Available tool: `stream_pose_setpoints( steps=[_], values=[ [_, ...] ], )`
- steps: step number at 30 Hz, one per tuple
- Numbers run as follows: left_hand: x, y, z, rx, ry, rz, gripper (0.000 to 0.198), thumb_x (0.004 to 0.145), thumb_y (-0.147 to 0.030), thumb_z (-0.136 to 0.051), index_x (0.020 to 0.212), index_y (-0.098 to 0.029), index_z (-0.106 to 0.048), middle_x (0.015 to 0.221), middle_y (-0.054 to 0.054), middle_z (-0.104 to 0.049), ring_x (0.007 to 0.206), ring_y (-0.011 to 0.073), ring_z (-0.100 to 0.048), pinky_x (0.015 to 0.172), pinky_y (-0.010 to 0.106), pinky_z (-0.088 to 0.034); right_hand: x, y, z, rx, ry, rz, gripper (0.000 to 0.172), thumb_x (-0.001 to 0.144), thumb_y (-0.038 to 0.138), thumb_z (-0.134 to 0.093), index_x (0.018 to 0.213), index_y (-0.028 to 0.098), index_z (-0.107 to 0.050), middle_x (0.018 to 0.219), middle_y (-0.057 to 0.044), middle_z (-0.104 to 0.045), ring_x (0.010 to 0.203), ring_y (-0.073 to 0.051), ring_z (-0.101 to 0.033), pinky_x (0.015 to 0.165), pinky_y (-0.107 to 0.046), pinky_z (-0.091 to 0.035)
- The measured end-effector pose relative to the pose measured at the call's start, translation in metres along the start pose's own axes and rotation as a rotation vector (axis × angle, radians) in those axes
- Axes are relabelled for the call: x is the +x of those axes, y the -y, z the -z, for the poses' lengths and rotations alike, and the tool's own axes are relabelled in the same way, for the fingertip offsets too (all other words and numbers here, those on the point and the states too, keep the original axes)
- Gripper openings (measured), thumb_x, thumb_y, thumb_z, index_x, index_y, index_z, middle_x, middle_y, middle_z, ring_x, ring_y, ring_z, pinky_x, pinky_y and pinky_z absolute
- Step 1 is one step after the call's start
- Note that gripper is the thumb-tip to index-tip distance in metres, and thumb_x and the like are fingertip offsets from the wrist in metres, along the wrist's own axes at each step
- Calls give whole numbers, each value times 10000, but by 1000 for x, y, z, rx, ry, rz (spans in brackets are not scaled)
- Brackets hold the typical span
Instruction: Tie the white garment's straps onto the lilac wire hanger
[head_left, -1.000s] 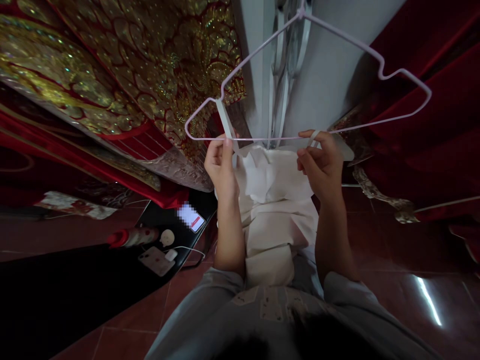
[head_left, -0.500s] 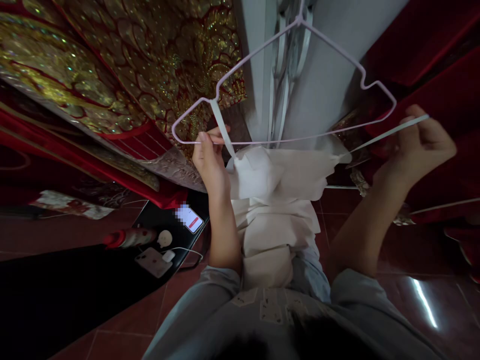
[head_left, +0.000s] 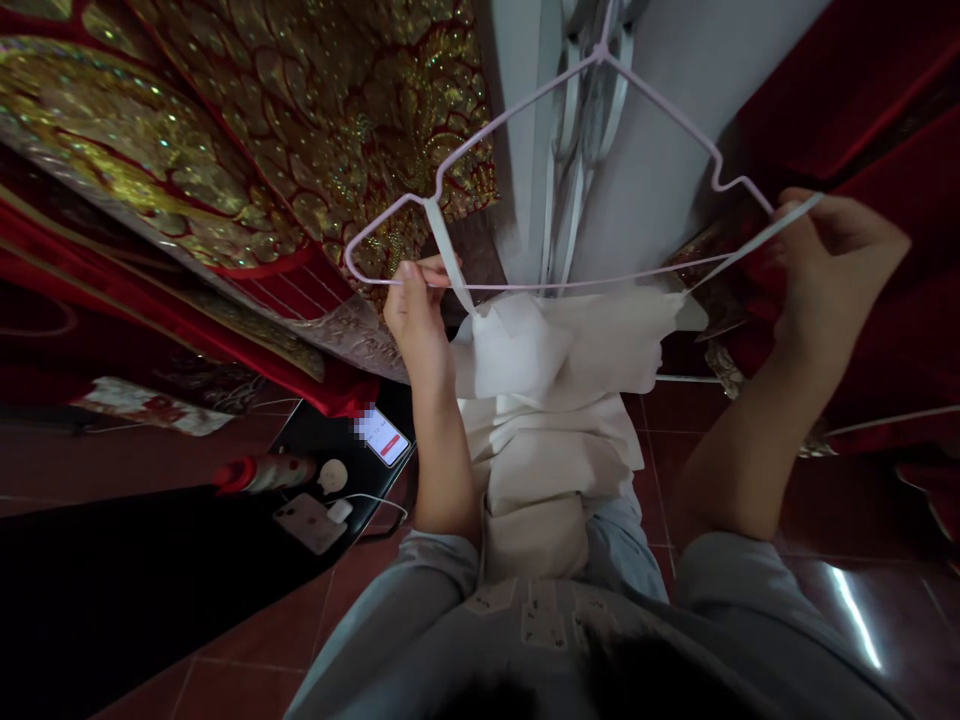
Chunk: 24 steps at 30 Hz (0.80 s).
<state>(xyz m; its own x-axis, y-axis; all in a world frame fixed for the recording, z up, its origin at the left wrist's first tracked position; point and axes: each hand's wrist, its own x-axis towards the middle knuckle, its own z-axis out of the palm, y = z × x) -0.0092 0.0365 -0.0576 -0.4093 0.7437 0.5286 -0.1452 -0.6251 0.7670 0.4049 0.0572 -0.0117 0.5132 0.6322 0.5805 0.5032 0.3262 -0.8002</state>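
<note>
The hanger (head_left: 570, 284) hangs by its hook at 12 o'clock in front of a grey post (head_left: 660, 150), and the white garment (head_left: 555, 400) droops below its bottom wire, down toward my chest at 6 o'clock. My hands are well apart.

My left hand (head_left: 416, 320), at about 10 o'clock from the garment, is pinched shut on the hanger's bottom wire near its left corner. Just beside my fingers the left strap (head_left: 446, 250) runs up and loops over the hanger's left notch, so that side is on.

My right hand (head_left: 832, 260) is out at 2 o'clock, closed on the end of the right strap (head_left: 750, 245). The strap is pulled taut from the garment's corner and crosses just by the right notch; I judge it is not yet seated there, so that side is left to do.

At 8 o'clock a phone (head_left: 307, 520) and a red-capped bottle (head_left: 262, 472) lie on a dark surface. Gold embroidered cloth (head_left: 300, 120) fills 10 to 11 o'clock.
</note>
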Motion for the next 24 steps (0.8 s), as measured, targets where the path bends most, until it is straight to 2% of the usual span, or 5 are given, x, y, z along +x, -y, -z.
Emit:
stream_pose_setpoints(
  steps=[4,9,16,21,24],
  values=[
    [-2,2,0,-1,16,8,675,1128,-835,-728,841,-225,-680,958,66,-756,1066,275,-835,989,402,-680,-7,15,-5,18,31,-11,211,948,11,-838,988,196,-932,866,-39,-824,663,-99,-608,669,-287,-470],
    [-5,6,0,42,1,20,708,1124,-876,-690,840,-228,-663,967,71,-768,1100,286,-843,1006,415,-688,3,44,-25,-56,229,309,298,755,18,-1019,925,218,-878,1164,-111,-821,1208,-240,-759,1008,-380,-599],
    [-4,7,3,100,30,36,731,1140,-902,-624,854,-231,-660,1019,93,-794,1118,298,-842,988,425,-696,-31,49,-43,203,-235,606,284,855,426,-909,969,256,-712,1017,-57,-549,932,-210,-545,722,-331,-415],
    [-10,2,-6,36,0,44,715,1096,-906,-702,850,-235,-669,993,87,-793,1047,290,-831,946,410,-682,-121,89,-46,117,614,136,337,1030,356,-771,1365,316,-771,767,42,-589,664,-159,-505,640,-320,-421],
    [-21,-1,-9,-17,-65,75,644,1091,-848,-761,892,-237,-727,1047,104,-811,1026,285,-807,935,402,-656,-160,94,-61,194,793,-91,555,991,342,-842,1513,348,-654,740,88,-593,631,-156,-523,643,-321,-440]
  ],
)
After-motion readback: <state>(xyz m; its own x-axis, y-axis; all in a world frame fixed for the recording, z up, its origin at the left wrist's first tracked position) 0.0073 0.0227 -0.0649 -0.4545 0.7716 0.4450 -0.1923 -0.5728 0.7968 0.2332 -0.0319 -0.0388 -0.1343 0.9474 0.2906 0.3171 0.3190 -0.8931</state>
